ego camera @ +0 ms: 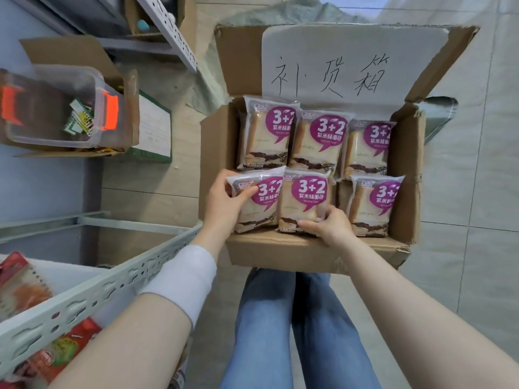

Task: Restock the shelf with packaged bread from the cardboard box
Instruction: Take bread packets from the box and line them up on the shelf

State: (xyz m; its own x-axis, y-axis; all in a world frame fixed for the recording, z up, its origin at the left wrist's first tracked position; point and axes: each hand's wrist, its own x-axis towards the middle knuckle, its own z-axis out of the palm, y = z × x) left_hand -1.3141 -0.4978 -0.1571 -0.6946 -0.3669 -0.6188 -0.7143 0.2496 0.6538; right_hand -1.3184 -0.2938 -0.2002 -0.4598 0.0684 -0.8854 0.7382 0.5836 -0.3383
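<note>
1. Right, starting at the far left: the grey perforated shelf [92, 287] cuts across the lower left corner, with red snack packets [16, 279] lying on it.
2. In the upper left, a clear plastic tub [56, 108] with orange latches [111, 110] sits inside a small open carton [132, 108]. Green-and-white sachets show through the tub's wall.
3. Just right of that carton is a green-edged sheet [154, 130], down by the floor.
4. Now centre-left, here's the left hand [224, 203], with a white sleeve [185, 279] on the forearm. Its thumb lies across the face of the front-left bread packet [261, 203] and its fingers wrap round the packet's left edge. That's a firm hold, and the packet sits slightly askew.
5. At bottom centre, two legs in blue jeans [295, 332] show below the box.
6. In the centre, the right hand [325, 226] has its fingers curled over the bottom seam of the front-middle bread packet [306, 197], pinching the lower right corner. This packet touches the front-left one.
7. Behind them, the back row of bread packets [320, 141] stands three abreast, with the purple "3+2" bubbles facing up at us.
8. Moving right, the front-right bread packet [373, 206] stands upright beside the box's right wall.
9. All six packets are inside the cardboard box [407, 169], centre-right. Its flaps are open, and a white paper [331, 60] with handwritten characters is on the far flap.
10. At the far right is the tiled floor [477, 192], which the box rests on.
</note>
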